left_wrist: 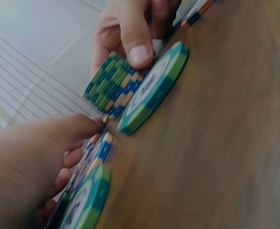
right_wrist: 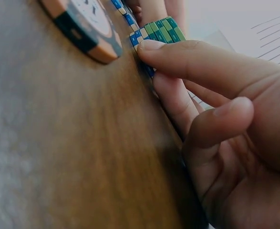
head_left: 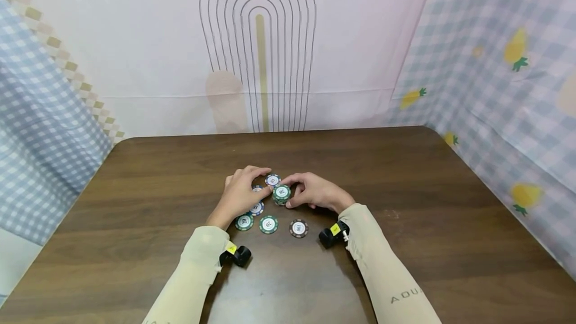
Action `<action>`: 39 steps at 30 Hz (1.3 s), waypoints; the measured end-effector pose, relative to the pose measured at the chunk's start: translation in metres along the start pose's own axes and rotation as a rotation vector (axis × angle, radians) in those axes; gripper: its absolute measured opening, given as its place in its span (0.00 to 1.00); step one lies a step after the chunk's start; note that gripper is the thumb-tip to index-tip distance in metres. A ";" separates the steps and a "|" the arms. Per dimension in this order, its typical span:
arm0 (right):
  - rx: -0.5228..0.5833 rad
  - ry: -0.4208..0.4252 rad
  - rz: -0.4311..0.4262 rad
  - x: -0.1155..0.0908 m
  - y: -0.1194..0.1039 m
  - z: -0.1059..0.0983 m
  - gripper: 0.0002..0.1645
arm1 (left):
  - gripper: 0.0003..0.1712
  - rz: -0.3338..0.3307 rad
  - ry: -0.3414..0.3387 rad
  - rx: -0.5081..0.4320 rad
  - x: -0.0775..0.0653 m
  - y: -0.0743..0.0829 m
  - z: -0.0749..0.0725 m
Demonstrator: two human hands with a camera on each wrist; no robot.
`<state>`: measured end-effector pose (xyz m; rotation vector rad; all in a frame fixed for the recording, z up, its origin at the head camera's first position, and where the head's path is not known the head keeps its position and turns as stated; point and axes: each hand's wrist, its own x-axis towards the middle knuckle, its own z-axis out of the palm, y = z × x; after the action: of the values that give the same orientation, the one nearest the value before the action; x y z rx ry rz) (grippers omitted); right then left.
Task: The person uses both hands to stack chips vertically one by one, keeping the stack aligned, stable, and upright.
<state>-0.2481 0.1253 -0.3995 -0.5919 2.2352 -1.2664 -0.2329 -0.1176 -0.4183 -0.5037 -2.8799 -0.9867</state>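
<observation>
A short stack of poker chips (head_left: 281,192), green ones above blue ones, stands near the middle of the table. My right hand (head_left: 317,191) pinches it from the right, thumb in front and index finger behind; the right wrist view shows a fingertip against the blue chips. Just behind the stack, a blue poker chip (head_left: 272,180) lies between the thumb and index finger of my left hand (head_left: 240,193), which pinches its edges. Under and beside the left hand are more blue chips (head_left: 256,208), one partly hidden by the fingers.
In front of the hands lie two green chips (head_left: 244,222) (head_left: 268,224) and, to their right, a dark brown chip (head_left: 299,228). The brown wooden table (head_left: 405,264) is bordered by a pale cloth (head_left: 157,39) at the back and checked cloths at both sides.
</observation>
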 end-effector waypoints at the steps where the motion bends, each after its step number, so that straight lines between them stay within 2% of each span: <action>1: -0.001 -0.001 -0.004 0.001 0.000 0.000 0.33 | 0.30 -0.003 0.001 0.025 0.000 0.001 0.001; 9: 0.001 -0.006 0.009 0.001 0.001 -0.001 0.32 | 0.28 -0.045 -0.010 0.126 0.003 0.006 0.005; 16: 0.007 0.002 0.003 -0.001 0.001 -0.003 0.32 | 0.22 -0.072 0.000 0.086 0.004 0.011 0.005; 22: 0.009 -0.004 0.003 0.001 0.001 -0.001 0.32 | 0.19 -0.018 0.016 0.059 0.002 0.007 0.008; 31: 0.035 0.001 0.010 -0.003 0.007 0.001 0.32 | 0.20 0.057 -0.018 0.071 -0.002 0.006 0.015; 35: 0.019 0.007 0.007 -0.004 0.010 -0.001 0.32 | 0.21 0.064 -0.017 0.071 -0.002 0.007 0.017; 39: -0.004 0.000 -0.002 0.002 0.006 -0.001 0.32 | 0.21 0.062 0.016 0.054 -0.003 0.004 0.013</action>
<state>-0.2507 0.1275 -0.4046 -0.5952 2.2380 -1.2633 -0.2278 -0.1081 -0.4266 -0.5742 -2.8501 -0.8967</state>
